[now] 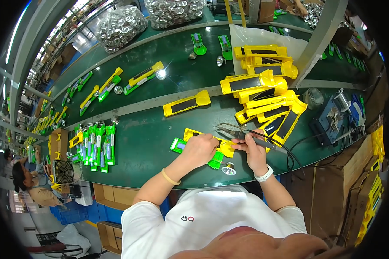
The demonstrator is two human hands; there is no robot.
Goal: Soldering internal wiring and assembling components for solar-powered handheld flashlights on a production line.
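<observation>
My left hand is closed, its fingers pinching down at a yellow flashlight shell on the bench. Beneath and beside that hand lies a green flashlight housing with a bluish cell in it. My right hand is closed around a dark-handled soldering iron; slim metal tips beside it point left, though I cannot tell whether they belong to a second tool. Its fingertips are close to the shell's right end. A shiny reflector cup lies just in front of the housing.
Yellow shells with dark panels are piled at the right, near a soldering station and a looping black cable. Green housings stand in a row at left. Beyond a rail, assembled units lie on the far strip.
</observation>
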